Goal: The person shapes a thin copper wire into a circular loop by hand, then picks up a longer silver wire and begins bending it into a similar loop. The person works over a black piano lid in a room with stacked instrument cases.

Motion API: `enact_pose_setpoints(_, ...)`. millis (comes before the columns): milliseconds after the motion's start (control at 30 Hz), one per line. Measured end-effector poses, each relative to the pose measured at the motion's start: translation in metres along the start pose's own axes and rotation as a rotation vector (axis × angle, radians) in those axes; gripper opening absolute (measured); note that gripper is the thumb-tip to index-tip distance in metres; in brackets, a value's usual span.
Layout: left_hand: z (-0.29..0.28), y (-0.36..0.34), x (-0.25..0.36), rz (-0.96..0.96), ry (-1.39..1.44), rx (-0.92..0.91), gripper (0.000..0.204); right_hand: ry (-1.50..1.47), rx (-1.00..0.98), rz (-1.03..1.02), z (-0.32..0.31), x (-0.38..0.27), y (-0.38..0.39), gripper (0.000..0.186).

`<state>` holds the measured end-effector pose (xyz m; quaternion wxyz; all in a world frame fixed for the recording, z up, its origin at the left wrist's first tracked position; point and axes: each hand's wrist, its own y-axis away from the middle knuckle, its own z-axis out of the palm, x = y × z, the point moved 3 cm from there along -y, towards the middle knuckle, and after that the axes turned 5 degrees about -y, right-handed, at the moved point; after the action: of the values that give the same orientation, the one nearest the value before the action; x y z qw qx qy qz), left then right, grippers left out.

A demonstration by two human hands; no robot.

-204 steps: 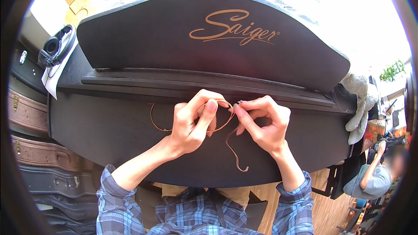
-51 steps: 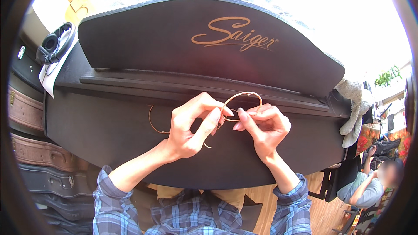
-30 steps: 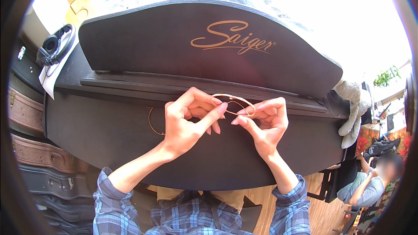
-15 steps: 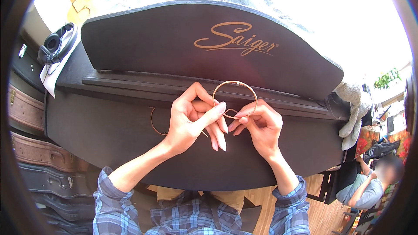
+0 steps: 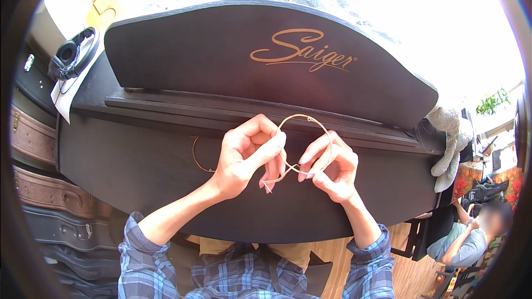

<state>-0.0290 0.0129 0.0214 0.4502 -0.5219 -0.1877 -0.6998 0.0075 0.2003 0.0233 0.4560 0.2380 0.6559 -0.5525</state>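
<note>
A thin gold-coloured wire loop [image 5: 300, 115] is held up between my two hands, above the dark lid of a piano-like instrument. My left hand [image 5: 244, 160] pinches its left side between thumb and fingers. At the lower right, my right hand [image 5: 335, 169] grips it with thumb and fingertips. Below, the wire crosses itself, and a bent end sticks out beneath my left fingers. A second thin curved wire [image 5: 195, 155] lies on the lid left of my left hand, partly hidden by it. A small knob shows at its lower end.
Behind my hands rises a black curved music stand [image 5: 183, 55] with a ledge. Headphones [image 5: 69, 55] and white paper [image 5: 65, 99] lie at the left, beside stacked instrument cases [image 5: 50, 188]. A grey plush toy [image 5: 448, 144] hangs at the right. A person [image 5: 463, 238] sits farther right.
The loop has moved slightly down and to the right, and its crossed lower part now shows more. My left fingers have curled in, and the right hand has shifted its grip.
</note>
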Motion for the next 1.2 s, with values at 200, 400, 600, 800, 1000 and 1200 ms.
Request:
enact_pose_setpoints(200, 0.003, 0.002, 0.000, -0.015, -0.045, 0.003, 0.012, -0.410, -0.098, 0.239, 0.004, 0.002, 0.004, 0.013)
enact_pose_setpoints(400, -0.007, -0.001, 0.002, 0.090, 0.001, 0.168, 0.013, -0.090, -0.007, 0.397, 0.004, 0.009, 0.004, 0.010)
enact_pose_setpoints(600, -0.008, 0.000, 0.002, 0.133, -0.079, 0.220, 0.010, -0.161, 0.005, 0.435, 0.007, 0.006, 0.004, 0.010)
enact_pose_setpoints(800, 0.000, 0.000, 0.000, 0.096, -0.224, 0.191, 0.012, -0.410, 0.011, 0.318, 0.005, 0.007, 0.002, 0.016)
enact_pose_setpoints(1000, -0.002, -0.001, 0.001, 0.119, -0.237, 0.143, 0.011, -0.468, 0.069, 0.255, -0.005, 0.010, 0.004, 0.005)
enact_pose_setpoints(1200, 0.000, -0.002, 0.001, 0.060, -0.083, 0.052, 0.015, -0.450, 0.116, 0.264, -0.006, 0.007, 0.007, 0.002)
